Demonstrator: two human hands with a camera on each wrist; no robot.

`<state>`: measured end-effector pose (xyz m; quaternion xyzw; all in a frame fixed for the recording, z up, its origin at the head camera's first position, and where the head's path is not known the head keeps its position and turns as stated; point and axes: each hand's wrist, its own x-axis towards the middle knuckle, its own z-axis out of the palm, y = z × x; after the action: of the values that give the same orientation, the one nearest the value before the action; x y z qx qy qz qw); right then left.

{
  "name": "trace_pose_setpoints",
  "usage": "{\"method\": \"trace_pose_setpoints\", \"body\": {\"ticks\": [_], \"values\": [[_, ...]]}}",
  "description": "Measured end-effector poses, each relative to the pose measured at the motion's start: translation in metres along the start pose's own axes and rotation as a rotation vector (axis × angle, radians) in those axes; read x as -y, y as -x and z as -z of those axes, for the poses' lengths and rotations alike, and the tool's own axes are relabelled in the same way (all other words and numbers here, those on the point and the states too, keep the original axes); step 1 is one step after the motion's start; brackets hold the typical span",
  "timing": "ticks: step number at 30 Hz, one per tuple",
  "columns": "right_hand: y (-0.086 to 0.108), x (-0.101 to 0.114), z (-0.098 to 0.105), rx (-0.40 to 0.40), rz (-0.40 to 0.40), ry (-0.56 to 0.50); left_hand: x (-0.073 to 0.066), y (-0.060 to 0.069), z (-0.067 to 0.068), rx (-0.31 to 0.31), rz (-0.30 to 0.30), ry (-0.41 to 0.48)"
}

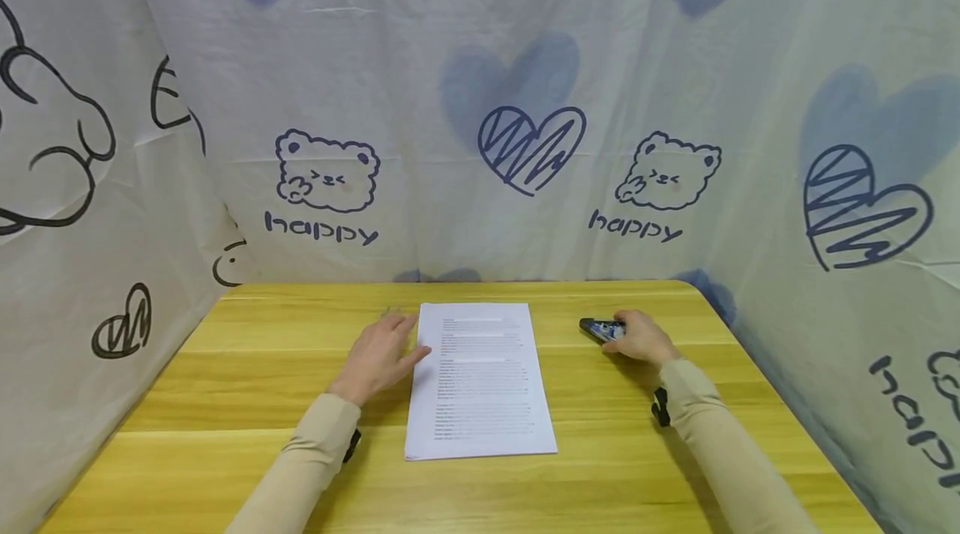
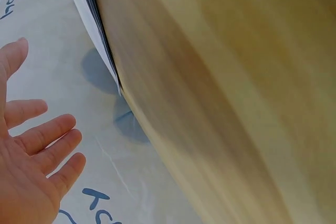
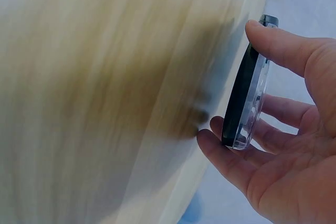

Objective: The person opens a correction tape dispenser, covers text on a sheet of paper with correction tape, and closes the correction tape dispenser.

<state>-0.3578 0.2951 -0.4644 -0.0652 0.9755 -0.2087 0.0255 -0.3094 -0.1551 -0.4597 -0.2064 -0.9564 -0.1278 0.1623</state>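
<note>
A stack of printed paper sheets (image 1: 480,384) lies on the wooden table (image 1: 247,376). My left hand (image 1: 378,359) is beside the stack's left edge, thumb over its margin. In the left wrist view the fingers of this left hand (image 2: 39,156) are spread and relaxed, holding nothing. My right hand (image 1: 641,338) pinches a small, long device in black and clear plastic (image 1: 602,329) to the right of the stack. The right wrist view has the device (image 3: 244,95) between the thumb and fingers of the right hand (image 3: 294,135); its exact kind is unclear.
A white cloth (image 1: 450,209) printed with hearts, bears and "happy" hangs behind the table and along both sides. The table's far edge runs just beyond the paper. A dark band (image 1: 661,407) is at the right wrist.
</note>
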Motion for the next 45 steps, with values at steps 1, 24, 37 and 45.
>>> {"method": "trace_pose_setpoints", "body": {"ticks": [1, 24, 37, 45], "values": [[0.001, -0.001, 0.001, 0.005, -0.009, -0.001, 0.001, 0.000, 0.000, 0.001, 0.005, -0.002], [0.008, -0.034, 0.012, 0.003, -0.063, 0.011, 0.011, 0.007, 0.008, 0.042, 0.079, -0.029], [0.006, -0.038, 0.011, 0.018, -0.065, 0.028, 0.012, 0.004, 0.011, 0.052, 0.090, -0.011], [0.010, -0.023, 0.012, -0.033, -0.015, 0.144, 0.014, 0.005, 0.013, 0.050, 0.108, -0.009]]}}
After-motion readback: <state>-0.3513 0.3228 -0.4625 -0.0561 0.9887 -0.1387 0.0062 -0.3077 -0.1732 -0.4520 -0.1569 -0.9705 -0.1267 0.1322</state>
